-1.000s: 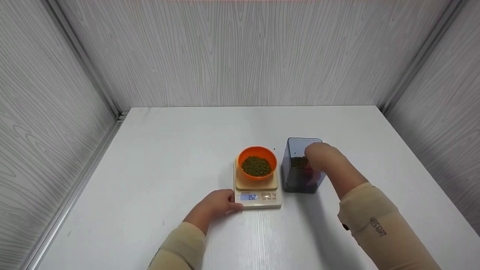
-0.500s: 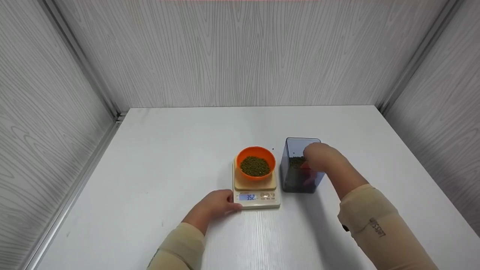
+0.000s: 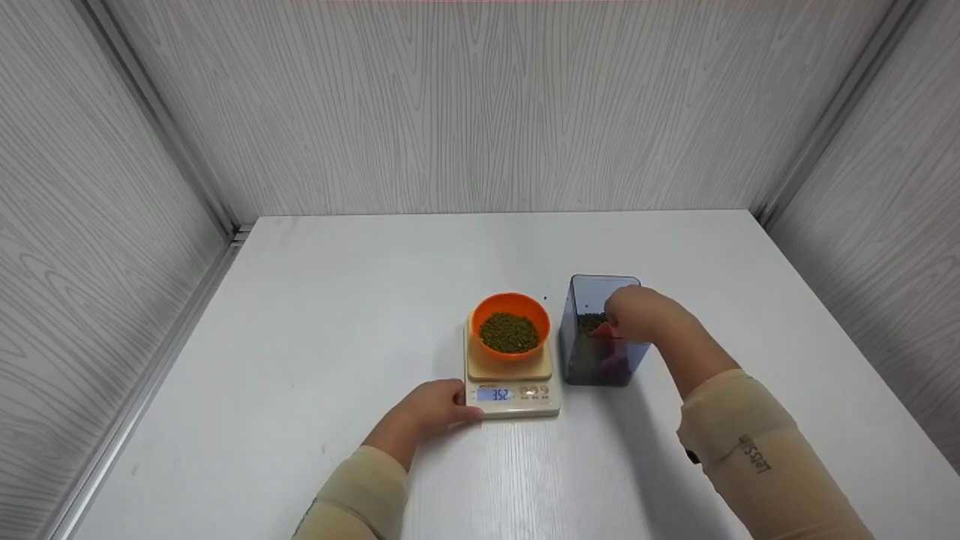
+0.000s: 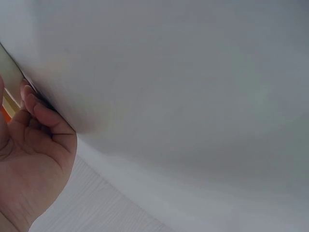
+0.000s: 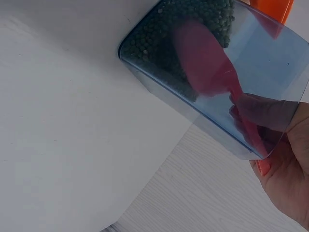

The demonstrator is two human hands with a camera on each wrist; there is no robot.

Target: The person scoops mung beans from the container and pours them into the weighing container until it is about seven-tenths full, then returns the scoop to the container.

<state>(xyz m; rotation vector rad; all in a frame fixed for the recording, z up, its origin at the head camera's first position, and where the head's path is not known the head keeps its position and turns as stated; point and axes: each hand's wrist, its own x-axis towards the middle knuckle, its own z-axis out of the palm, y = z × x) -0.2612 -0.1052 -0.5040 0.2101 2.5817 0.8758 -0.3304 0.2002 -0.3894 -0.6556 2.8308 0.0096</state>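
Observation:
In the head view an orange bowl of small green beans rests on a cream kitchen scale, whose display shows the digits 352. My left hand holds the scale's near left corner, thumb at the front. Its curled fingers show against the scale's side in the left wrist view. To the right stands a clear bluish container, partly filled with green beans. My right hand reaches into it, gripping a red scoop by the handle. The scoop's bowl is among the beans, seen through the wall.
The white table carries the scale and container side by side, with a narrow gap between them. A dark speck lies behind that gap. Grey wood-grain panels close in the back and both sides.
Inside the container the red scoop has shifted and shows more clearly, its edge now visible above the beans. My left hand stays at the scale, and the display digits are unchanged.

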